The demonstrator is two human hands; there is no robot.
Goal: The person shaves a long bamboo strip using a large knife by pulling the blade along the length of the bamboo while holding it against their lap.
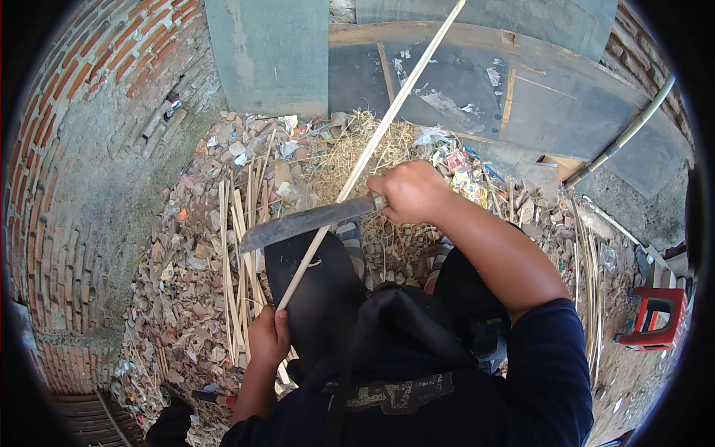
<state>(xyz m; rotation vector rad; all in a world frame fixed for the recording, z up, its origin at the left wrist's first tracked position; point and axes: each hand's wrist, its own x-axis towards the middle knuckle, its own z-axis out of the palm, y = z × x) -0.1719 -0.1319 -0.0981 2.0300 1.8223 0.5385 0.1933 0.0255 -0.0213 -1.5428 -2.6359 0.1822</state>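
My right hand (418,192) is wrapped round the handle of a machete (305,223), whose broad dark blade points left. The blade lies across a long pale bamboo strip (387,119), just above my dark-clad left knee. Gripping the strip's lower end is my left hand (268,337), thumb on top, beside my left thigh. From there the strip slants up and away to the right, past the far boards. Thin curled shavings (363,153) are heaped on the ground beyond my feet.
Several bamboo strips (237,261) lie on the rubble at my left, and more strips (590,283) at the right. A red plastic stool (659,319) stands far right. Brick wall (82,186) rises at the left; dark boards (447,89) close the far side. A bamboo pole (622,132) leans there.
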